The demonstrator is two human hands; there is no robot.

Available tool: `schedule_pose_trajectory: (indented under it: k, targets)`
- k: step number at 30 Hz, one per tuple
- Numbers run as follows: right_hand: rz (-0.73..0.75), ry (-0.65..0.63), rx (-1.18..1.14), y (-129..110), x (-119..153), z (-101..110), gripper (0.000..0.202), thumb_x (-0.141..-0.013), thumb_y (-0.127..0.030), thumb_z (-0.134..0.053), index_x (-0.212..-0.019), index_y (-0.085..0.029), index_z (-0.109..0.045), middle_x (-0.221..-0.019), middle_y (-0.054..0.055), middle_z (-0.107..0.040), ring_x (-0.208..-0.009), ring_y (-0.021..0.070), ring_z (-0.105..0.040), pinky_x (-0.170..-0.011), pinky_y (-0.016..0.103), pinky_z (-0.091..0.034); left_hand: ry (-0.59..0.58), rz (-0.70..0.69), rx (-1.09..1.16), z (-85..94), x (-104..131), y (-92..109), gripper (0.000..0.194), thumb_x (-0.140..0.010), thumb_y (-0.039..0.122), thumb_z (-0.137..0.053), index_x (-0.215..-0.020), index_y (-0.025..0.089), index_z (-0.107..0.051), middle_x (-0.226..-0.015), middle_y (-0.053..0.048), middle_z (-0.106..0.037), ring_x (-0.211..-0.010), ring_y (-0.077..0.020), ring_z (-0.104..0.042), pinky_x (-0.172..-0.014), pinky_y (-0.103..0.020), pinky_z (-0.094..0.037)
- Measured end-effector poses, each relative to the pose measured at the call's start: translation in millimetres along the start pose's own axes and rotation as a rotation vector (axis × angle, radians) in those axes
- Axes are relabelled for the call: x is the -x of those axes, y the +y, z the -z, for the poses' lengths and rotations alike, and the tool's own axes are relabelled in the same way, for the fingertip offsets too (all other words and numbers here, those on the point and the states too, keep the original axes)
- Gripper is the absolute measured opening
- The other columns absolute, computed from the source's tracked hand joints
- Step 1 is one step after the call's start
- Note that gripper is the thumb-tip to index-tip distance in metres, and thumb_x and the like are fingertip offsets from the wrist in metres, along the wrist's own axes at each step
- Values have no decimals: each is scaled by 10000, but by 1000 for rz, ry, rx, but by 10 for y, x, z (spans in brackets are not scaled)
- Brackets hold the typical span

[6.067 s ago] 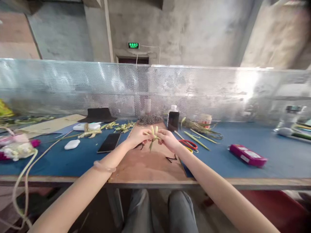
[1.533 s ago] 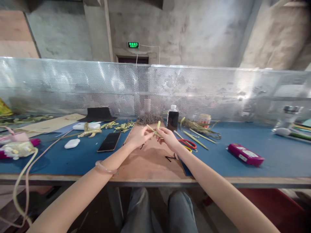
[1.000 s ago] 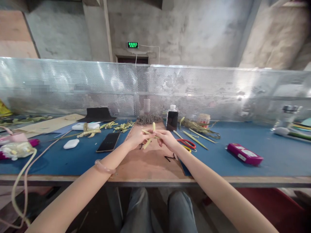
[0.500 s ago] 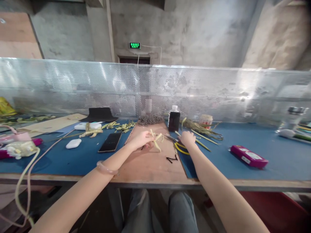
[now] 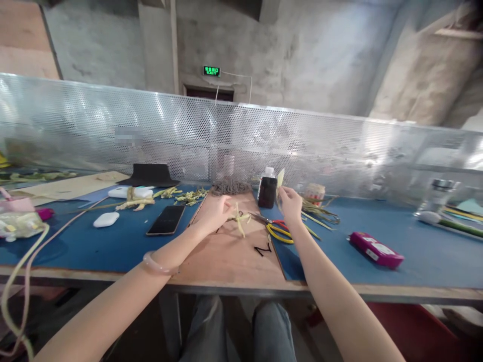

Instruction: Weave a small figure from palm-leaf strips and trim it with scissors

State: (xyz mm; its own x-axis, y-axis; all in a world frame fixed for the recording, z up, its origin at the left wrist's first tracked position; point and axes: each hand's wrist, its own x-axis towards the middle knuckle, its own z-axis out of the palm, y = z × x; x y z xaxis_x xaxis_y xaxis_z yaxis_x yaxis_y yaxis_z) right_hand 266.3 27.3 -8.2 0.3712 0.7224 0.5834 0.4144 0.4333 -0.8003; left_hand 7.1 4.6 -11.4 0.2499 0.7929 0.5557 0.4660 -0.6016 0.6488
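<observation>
In the head view, a small woven piece of yellow-green leaf strips [image 5: 239, 219] sits low over the brown board [image 5: 230, 256] at the middle of the bench, its loose ends sticking out upward and downward in several directions. The left hand [image 5: 214, 213] has its fingers closed around the left side of this woven piece, pinching it between thumb and fingertips. The right hand [image 5: 290, 203] is raised off to the right, well apart from the woven piece, with its fingers curled and pinched on a single pale leaf strip [image 5: 279, 181] that stands nearly upright, its pointed tip beside the dark bottle [image 5: 267, 190]. Just below that hand, scissors [image 5: 278, 229] with red and yellow handles lie where the board meets the blue table mat [image 5: 332, 251]. A black phone [image 5: 166, 220] lies to the left of the left hand, a white case [image 5: 106, 219] farther left, and a magenta pack [image 5: 376, 249] to the right.
</observation>
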Motion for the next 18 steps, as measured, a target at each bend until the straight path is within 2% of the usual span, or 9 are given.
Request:
schedule_pose_trajectory:
  k: [3,6,8,10,12,15,18]
  targets:
    - [64,-136,-170,-185,175,-137,452,-876,-489,-426,-1095,-135,-604,-957,81,-662,-857,196,-615,-733,317,-498,93,-80,-66,20,-17,58,378,-826,381,-543,-1145,179,-565,-1079,-101,-621,-950,-241,-561,-910,-357,-370]
    - [91,-376,-197,-375,451,-297,352,-846,-470,-517,-923,-166,-678,-802,41,-671,-724,170,-616,-660,296,-505,130,-181,-89,39,-12,147,318,-846,404,-506,-1060,200,-623,-1083,-80,-633,-1071,-256,-507,-982,-374,-320]
    - [98,-522,-140,-465,593,-383,270,-843,-429,-568,-838,-192,-697,-736,20,-664,-684,158,-611,-629,283,-507,111,-165,-25,43,-6,183,294,-854,417,-484,-969,209,-657,-1003,-59,-657,-985,-243,-544,-918,-356,-369]
    - [91,-597,-44,-495,627,-418,237,-868,-409,-565,-862,-199,-675,-796,23,-668,-703,142,-612,-647,289,-524,71,-94,59,42,-9,184,279,-829,433,-515,-864,204,-670,-868,-41,-665,-840,-223,-577,-801,-326,-420]
    - [64,-577,81,-452,543,-369,243,-907,-398,-516,-973,-197,-636,-951,48,-656,-791,144,-616,-703,319,-538,38,-44,121,39,-20,153,279,-806,444,-541,-795,194,-664,-758,-29,-652,-728,-203,-583,-689,-296,-438]
    - [-31,-408,322,-272,291,-127,226,-925,-330,-502,-1099,-217,-591,-1172,74,-579,-970,174,-587,-831,362,-509,0,20,227,29,-33,91,288,-817,441,-521,-775,185,-646,-670,-17,-624,-578,-158,-559,-531,-256,-420]
    - [-177,-239,546,-44,77,190,310,-906,-320,-539,-1179,-172,-542,-1198,87,-557,-1001,205,-583,-840,413,-505,-64,106,353,-5,-43,86,280,-824,424,-519,-747,176,-625,-626,-14,-607,-477,-125,-535,-459,-245,-427]
